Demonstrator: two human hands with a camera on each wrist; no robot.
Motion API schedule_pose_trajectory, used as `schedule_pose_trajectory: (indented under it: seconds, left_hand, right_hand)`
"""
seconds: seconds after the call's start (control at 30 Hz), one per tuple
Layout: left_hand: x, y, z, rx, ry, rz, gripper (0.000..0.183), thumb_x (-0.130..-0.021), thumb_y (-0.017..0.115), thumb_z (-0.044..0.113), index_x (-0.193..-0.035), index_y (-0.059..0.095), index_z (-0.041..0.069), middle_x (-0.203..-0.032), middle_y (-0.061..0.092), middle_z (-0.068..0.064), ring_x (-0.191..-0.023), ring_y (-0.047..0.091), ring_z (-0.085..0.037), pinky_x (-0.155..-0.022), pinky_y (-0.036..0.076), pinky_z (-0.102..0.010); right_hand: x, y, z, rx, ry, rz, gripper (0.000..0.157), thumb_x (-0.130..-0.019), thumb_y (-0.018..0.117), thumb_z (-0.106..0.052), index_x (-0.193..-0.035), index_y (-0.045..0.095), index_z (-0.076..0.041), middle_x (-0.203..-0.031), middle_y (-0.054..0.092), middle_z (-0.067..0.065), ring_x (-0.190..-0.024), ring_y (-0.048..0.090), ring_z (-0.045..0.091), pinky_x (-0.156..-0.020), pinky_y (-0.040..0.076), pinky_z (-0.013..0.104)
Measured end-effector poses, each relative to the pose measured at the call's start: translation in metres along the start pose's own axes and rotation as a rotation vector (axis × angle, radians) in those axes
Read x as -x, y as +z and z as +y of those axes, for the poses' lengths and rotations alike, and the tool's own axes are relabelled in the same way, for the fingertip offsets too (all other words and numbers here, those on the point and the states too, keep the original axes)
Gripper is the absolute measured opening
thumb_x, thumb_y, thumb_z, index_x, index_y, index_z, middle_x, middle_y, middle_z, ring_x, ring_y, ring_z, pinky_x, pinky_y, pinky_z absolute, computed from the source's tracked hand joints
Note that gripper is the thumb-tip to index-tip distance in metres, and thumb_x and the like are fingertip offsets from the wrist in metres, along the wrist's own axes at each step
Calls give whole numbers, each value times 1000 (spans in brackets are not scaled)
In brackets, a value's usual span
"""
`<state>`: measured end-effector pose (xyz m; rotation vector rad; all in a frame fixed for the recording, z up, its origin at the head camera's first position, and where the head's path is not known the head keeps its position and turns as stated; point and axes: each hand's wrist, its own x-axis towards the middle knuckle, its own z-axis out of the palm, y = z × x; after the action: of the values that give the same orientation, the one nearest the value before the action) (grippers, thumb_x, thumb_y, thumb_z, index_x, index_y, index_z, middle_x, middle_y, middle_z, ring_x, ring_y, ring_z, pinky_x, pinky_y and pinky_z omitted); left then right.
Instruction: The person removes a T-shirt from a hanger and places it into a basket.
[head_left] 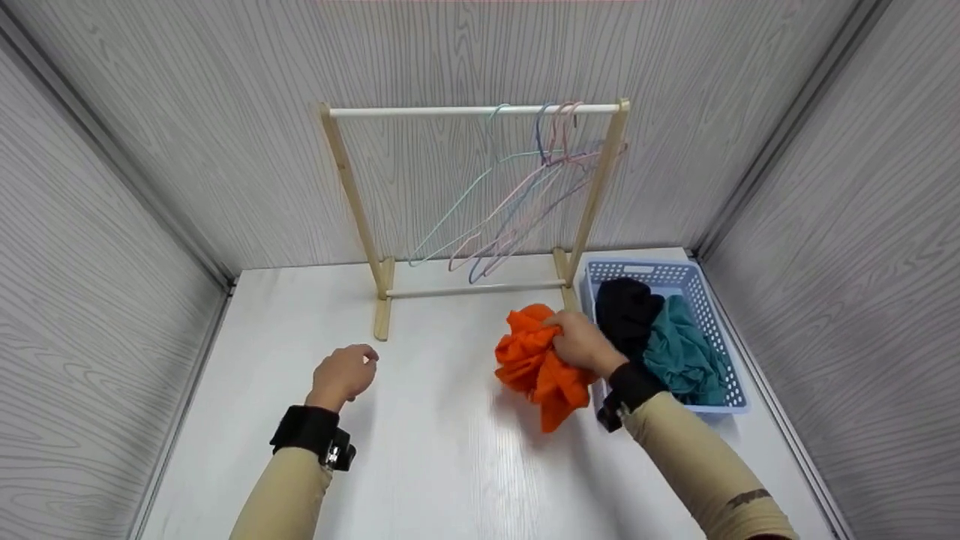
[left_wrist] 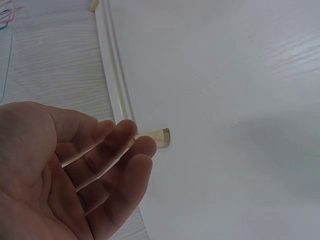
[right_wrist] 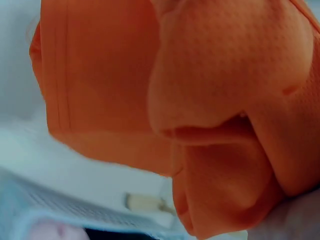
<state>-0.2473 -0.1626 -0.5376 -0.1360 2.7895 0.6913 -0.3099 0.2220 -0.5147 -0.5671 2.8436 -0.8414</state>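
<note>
My right hand (head_left: 583,341) grips a bunched orange garment (head_left: 534,352) above the table, left of the basket. Its loose folds hang below the fingers. In the right wrist view, the orange fabric (right_wrist: 210,75) fills most of the picture, with a stitched hem and a fine dotted weave; the fingers are hidden behind it. On the left side, my left hand (head_left: 343,375) hovers over the table and holds nothing. Its fingers (left_wrist: 135,175) are loosely bent in the left wrist view, near the foot of the rack.
A wooden rack (head_left: 480,111) with a white bar stands at the back, several pastel hangers (head_left: 517,202) grouped toward its right end. To the right is a blue basket (head_left: 724,330) holding a black garment (head_left: 626,315) and a teal garment (head_left: 682,352). Grey wood-grain panels (head_left: 120,187) enclose the table.
</note>
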Motion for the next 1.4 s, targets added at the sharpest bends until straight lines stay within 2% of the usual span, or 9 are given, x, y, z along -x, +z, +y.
schedule_pose_trajectory:
  seconds: [0.27, 0.4, 0.53, 0.63, 0.77, 0.87, 1.0, 1.17, 1.4]
  left_hand:
    - [4, 3, -6, 23, -18, -5, 34, -98, 46, 20, -124, 63, 6, -106, 70, -18, -53, 61, -17, -48, 43, -28]
    - [8, 5, -8, 52, -22, -11, 35, -98, 45, 20, -125, 62, 6, -93, 71, -14, -51, 61, -16, -47, 43, -27]
    - [12, 8, -12, 78, -34, 5, 34, -97, 46, 19, -124, 63, 6, -82, 70, -7, -51, 59, -15, -46, 43, -26]
    - [16, 12, -16, 96, -47, -4, 33, -97, 47, 19, -124, 63, 5, -78, 69, -4, -52, 60, -15, -47, 43, -25]
    - [22, 16, -21, 112, -59, -23, 33, -97, 47, 18, -123, 63, 5, -77, 69, -3, -54, 61, -17, -47, 45, -26]
    - [24, 16, -22, 114, -65, -14, 31, -97, 48, 18, -121, 63, 5, -81, 70, -5, -56, 62, -17, -48, 47, -27]
    - [27, 18, -26, 113, -73, -3, 31, -97, 48, 18, -121, 63, 5, -82, 70, -6, -58, 63, -19, -49, 47, -28]
    - [30, 24, -27, 121, -85, -3, 31, -97, 48, 19, -121, 64, 7, -79, 69, -3, -56, 62, -18, -49, 46, -27]
    - [28, 29, -16, 118, -93, -22, 31, -97, 48, 19, -121, 64, 8, -80, 70, -2, -55, 61, -15, -49, 46, -26]
  right_hand:
    - [-14, -94, 26, -57, 84, 293, 41, -83, 43, 6, -116, 67, 2, -121, 60, 26, -112, 56, 41, -97, 46, 52]
    - [-14, -118, 43, -89, 157, 423, 43, -84, 38, 7, -117, 66, 4, -125, 58, 28, -117, 54, 43, -99, 44, 52]
    - [-13, -123, 66, -59, 256, 483, 46, -86, 39, 2, -126, 61, 3, -138, 49, 28, -126, 46, 47, -104, 39, 57]
    - [-8, -108, 91, -28, 306, 401, 50, -87, 44, -7, -135, 51, 3, -149, 31, 29, -136, 29, 53, -110, 28, 63]
    - [7, -72, 123, 48, 358, 85, 61, -89, 49, -20, -145, 34, 1, -155, 11, 31, -139, 9, 59, -108, 18, 72]
    - [18, -51, 140, 130, 372, -77, 67, -88, 50, -20, -149, 28, -4, -156, 9, 31, -137, 9, 60, -104, 22, 76]
    - [24, -40, 151, 172, 400, -94, 68, -87, 48, -14, -151, 26, -7, -157, 7, 29, -135, 10, 61, -101, 19, 80]
    - [29, -32, 159, 147, 444, -83, 56, -96, 43, -16, -150, 28, -8, -158, 2, 29, -136, 5, 64, -99, 7, 83]
    - [40, -18, 173, 40, 451, -152, 71, -89, 42, -12, -154, 14, -9, -158, -13, 29, -136, -1, 67, -104, 1, 80]
